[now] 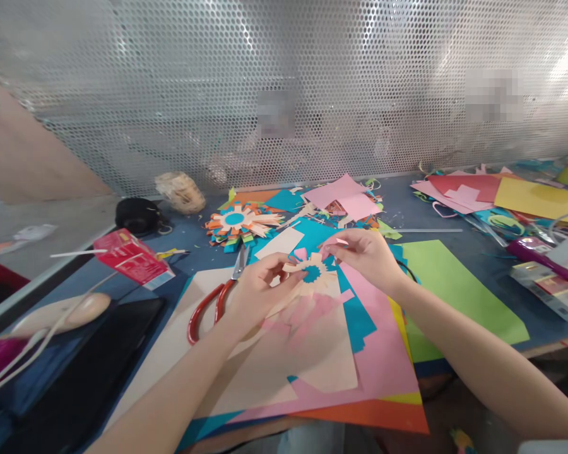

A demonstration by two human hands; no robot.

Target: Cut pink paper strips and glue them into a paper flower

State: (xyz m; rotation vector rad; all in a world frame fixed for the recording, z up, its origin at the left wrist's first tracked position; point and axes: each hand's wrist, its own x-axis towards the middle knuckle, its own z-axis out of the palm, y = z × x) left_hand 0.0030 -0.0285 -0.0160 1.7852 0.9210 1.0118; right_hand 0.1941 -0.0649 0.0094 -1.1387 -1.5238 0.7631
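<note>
My left hand (258, 287) pinches the left side of a small paper flower (312, 270) with cream petals and a blue centre. My right hand (364, 252) pinches a pink petal strip at the flower's upper right edge. Both hands hover above a stack of coloured paper sheets (322, 359) in cream, pink, blue and orange. Red-handled scissors (218, 296) lie just left of my left hand. A finished multicoloured paper flower (239, 222) rests farther back on the table.
A red carton (132, 257) with a straw stands at left, beside a black tablet (89, 366). A green sheet (454, 290) lies right of my arm. More paper and small boxes (544, 287) crowd the right. A perforated metal screen (284, 88) closes the back.
</note>
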